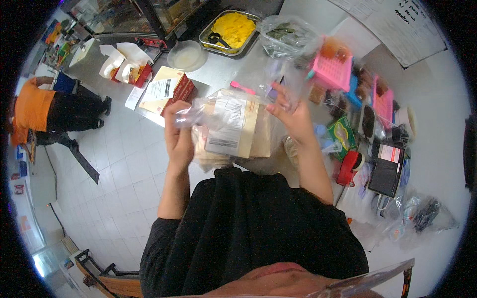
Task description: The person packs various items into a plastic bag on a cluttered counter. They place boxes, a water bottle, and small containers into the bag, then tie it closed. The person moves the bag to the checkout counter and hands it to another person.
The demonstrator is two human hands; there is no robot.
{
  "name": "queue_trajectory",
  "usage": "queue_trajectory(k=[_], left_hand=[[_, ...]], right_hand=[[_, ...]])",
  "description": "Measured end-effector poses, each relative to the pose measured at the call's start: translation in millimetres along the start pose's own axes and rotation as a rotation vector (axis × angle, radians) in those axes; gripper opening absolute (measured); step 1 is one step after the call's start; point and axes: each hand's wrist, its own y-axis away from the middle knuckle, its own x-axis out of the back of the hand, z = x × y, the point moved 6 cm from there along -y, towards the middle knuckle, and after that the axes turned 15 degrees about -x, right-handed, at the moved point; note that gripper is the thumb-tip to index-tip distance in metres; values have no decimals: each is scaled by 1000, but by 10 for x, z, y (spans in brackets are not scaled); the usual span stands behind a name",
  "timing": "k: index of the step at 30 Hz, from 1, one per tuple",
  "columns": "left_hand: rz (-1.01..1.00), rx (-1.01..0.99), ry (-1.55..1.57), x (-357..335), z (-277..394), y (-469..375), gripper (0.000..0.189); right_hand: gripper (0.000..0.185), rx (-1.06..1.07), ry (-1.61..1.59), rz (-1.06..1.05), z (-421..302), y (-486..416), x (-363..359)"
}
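Note:
A clear plastic bag (pixel 203 115) hangs before my chest with cream cardboard boxes (pixel 249 138) inside it. The top box carries a white printed slip (pixel 225 138) with writing. My left hand (pixel 178 136) grips a gathered, twisted part of the bag at its left side. On the other side, my right hand (pixel 292 113) is raised against the plastic film, its thumb and forefinger apart. Motion blur and the clear film hide whether those fingers pinch any of it. Behind the bag, a pink utensil (pixel 242 87) lies on the metal counter (pixel 213 76).
Beyond stand a closed red-and-cream box (pixel 167 89), two open food boxes (pixel 138 72), a round tub (pixel 186 56) and a tray of yellow food (pixel 233 29). Pink baskets (pixel 331 70), a red tape dispenser (pixel 348 167) and a black folder (pixel 387 169) crowd the right. A person in orange (pixel 35 104) is at left.

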Motion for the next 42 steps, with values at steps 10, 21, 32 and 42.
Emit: queue_trajectory(k=[10, 21, 32, 42], left_hand=[[-426, 139, -365, -199, -405, 371, 104], [97, 296, 409, -112, -676, 78, 30], [-256, 481, 231, -267, -1048, 284, 68], [-87, 284, -74, -428, -544, -47, 24]], right_hand=[[49, 327, 368, -144, 218, -168, -185], [26, 141, -377, -180, 339, -340, -489], [54, 301, 530, -76, 249, -277, -903], [23, 6, 94, 86, 732, -399, -645]])
